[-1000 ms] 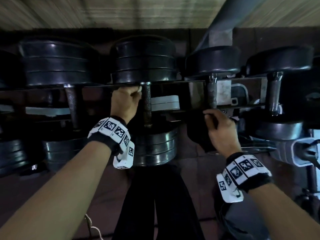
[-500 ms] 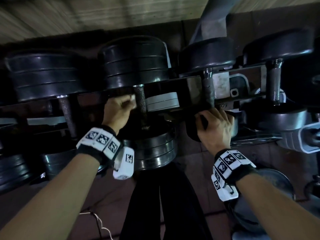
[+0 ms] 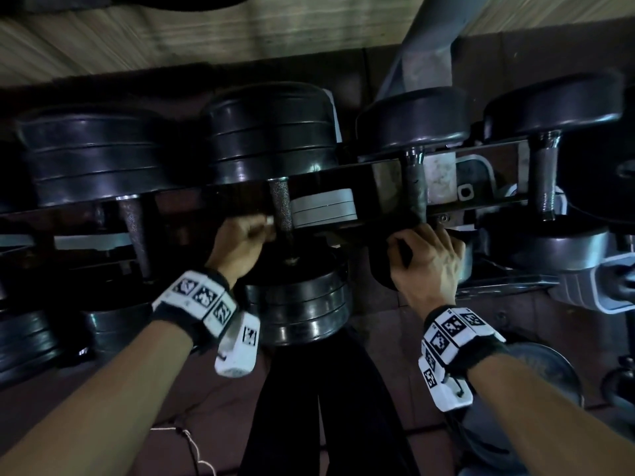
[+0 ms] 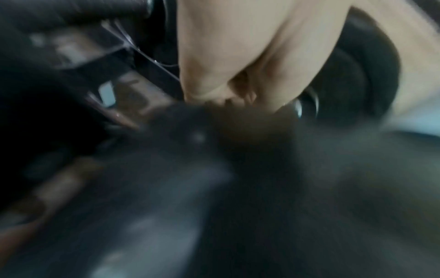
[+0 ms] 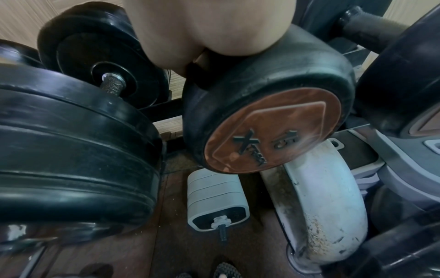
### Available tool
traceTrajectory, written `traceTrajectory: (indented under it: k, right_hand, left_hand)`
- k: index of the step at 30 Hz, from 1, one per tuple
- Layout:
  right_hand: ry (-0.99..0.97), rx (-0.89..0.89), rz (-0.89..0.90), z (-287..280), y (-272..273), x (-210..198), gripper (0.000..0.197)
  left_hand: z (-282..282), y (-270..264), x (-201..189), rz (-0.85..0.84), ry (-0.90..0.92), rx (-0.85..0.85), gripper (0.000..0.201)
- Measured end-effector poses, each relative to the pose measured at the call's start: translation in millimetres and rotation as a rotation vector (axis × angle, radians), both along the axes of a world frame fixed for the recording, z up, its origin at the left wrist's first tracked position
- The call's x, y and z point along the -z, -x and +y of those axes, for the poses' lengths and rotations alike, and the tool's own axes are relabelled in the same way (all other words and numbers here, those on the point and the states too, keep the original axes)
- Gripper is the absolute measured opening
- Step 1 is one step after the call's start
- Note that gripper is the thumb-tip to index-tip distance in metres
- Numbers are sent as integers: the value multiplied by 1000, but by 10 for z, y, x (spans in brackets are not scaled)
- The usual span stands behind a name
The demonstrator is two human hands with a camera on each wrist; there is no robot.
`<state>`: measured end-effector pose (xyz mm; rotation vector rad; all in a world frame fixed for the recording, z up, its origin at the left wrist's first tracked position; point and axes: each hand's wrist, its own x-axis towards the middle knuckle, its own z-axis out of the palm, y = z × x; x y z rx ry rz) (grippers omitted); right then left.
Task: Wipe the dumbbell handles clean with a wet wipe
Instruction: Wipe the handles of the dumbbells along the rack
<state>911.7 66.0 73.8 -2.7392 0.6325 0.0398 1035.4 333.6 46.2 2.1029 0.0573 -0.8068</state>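
In the head view several black dumbbells lie on a dark rack. My left hand (image 3: 245,243) is curled beside the knurled steel handle (image 3: 281,204) of the middle plate dumbbell, near its lower end. It holds a small white wet wipe (image 3: 270,220) against the bar. The left wrist view is blurred and shows only my hand (image 4: 262,56) against dark metal. My right hand (image 3: 429,259) grips the near head (image 5: 273,122) of the rubber dumbbell to the right, just below that dumbbell's dark handle (image 3: 415,190). The head has a copper-coloured end cap.
More dumbbells sit on the rack at the left (image 3: 92,156) and right (image 3: 546,180). The rack rail (image 3: 481,156) runs across behind the handles. A grey adjustable dumbbell (image 5: 215,197) and a white curved part (image 5: 328,206) lie on the brown floor below. My dark trouser legs (image 3: 309,407) stand close to the rack.
My left hand has slid with the wipe down the handle toward its near end. My right hand has kept its hold on the rubber dumbbell's head.
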Motion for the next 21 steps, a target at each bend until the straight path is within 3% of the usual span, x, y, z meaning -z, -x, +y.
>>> traceTrajectory:
  k: [3, 5, 8, 10, 15, 21]
  right_hand:
    - [5, -1, -4, 3, 5, 12, 18]
    - [22, -2, -20, -4, 10, 16, 17]
    - [42, -8, -21, -2, 12, 20, 16]
    - [45, -8, -16, -1, 10, 21, 16]
    - [30, -1, -27, 3, 16, 24, 13]
    - [46, 0, -38, 4, 14, 38, 12]
  left_hand:
    - [78, 138, -16, 161, 9, 98, 24]
    - [-1, -34, -41, 178, 58, -7, 13]
    - [-169, -407, -24, 161, 167, -279, 20]
    - [-234, -483, -20, 142, 209, -339, 26]
    - [-23, -78, -76, -35, 169, -201, 13]
    - [-195, -233, -41, -23, 194, -213, 14]
